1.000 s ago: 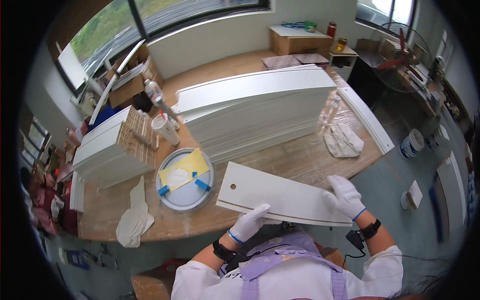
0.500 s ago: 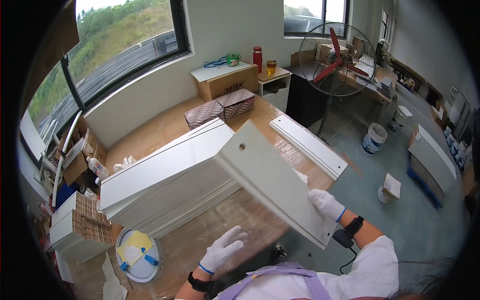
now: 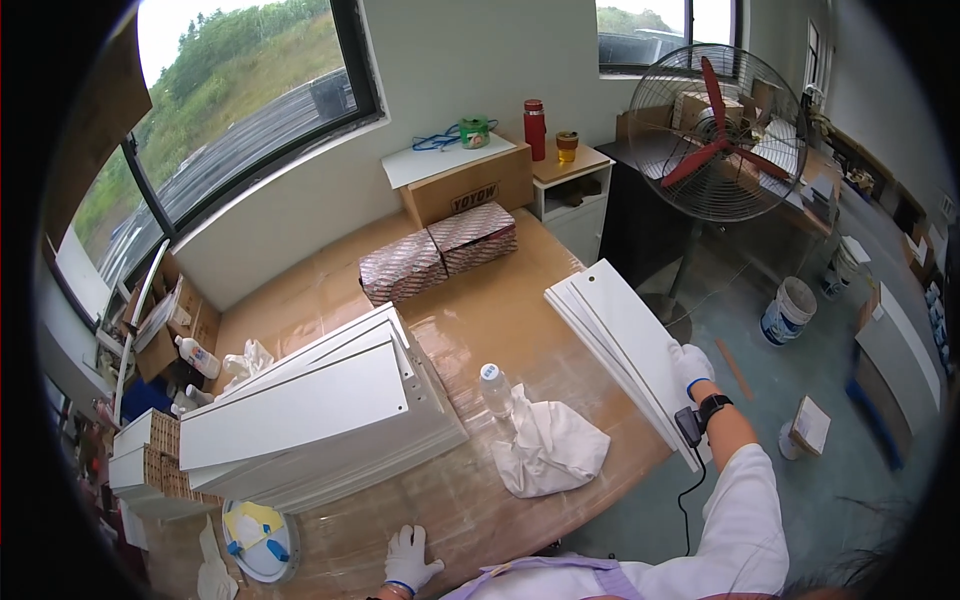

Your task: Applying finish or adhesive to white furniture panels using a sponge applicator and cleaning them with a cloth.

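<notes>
My right hand, in a white glove, grips the right edge of a long white panel with a hole near its far end. That panel lies on top of another at the table's right edge, slightly skewed to it. My gloved left hand rests on the table's near edge with its fingers stretched out, holding nothing. Between the hands and farther in lie a crumpled white cloth and a clear bottle with a pale cap. At the left, a stack of white panels stands on the table.
A round tub with a yellow pad and blue pieces on its lid sits at the near left. Two wrapped boxes and a cardboard box stand at the back. Right of the table are a caged fan and buckets.
My right hand has brought the raised panel down to the right, onto the panel there. The cloth and bottle have come into sight. My left hand has lowered to the table.
</notes>
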Tool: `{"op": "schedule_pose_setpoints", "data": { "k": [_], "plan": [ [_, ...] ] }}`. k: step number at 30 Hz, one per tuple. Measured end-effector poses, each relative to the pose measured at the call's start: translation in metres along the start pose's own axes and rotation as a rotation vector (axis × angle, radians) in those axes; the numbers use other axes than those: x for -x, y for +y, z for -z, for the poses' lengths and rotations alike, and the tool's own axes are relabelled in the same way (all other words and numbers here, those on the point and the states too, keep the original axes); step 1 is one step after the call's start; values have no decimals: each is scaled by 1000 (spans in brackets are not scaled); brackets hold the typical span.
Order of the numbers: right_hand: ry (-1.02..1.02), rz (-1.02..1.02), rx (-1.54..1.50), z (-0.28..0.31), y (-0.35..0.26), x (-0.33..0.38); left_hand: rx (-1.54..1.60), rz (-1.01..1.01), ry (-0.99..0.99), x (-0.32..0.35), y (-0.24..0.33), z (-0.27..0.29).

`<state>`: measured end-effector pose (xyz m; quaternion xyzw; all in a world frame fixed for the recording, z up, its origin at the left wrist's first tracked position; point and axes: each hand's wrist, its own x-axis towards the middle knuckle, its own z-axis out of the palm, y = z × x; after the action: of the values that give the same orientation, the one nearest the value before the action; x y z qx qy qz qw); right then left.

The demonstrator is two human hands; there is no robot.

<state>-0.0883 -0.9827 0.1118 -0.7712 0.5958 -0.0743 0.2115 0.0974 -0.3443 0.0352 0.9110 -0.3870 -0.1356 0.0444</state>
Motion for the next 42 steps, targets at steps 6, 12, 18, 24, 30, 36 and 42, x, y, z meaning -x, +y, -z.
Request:
{"op": "schedule_pose_setpoints", "data": {
  "k": [6, 12, 18, 24, 30, 36, 42],
  "plan": [
    [-53, 29, 5, -33, -17, -41, 38, 38, -27, -2, 1, -4],
    [-50, 44, 12, -51, -19, -59, 57, 38, -27, -1, 1, -3],
    [-53, 62, 9, -63, -8, -72, 37, 47, -23, -1, 6, 1],
    [-56, 71, -6, -57, -7, -71, 9, 58, -40, -5, 13, 6],
    [64, 236, 212, -55, -26, -58, 47, 84, -52, -6, 12, 14],
    [-185, 433, 332, -71, -35, -36, 115, 142, -61, 8, 14, 20],
    [-139, 390, 609, -78, -18, -47, 127, 127, -56, 0, 12, 8]
  ]
}}
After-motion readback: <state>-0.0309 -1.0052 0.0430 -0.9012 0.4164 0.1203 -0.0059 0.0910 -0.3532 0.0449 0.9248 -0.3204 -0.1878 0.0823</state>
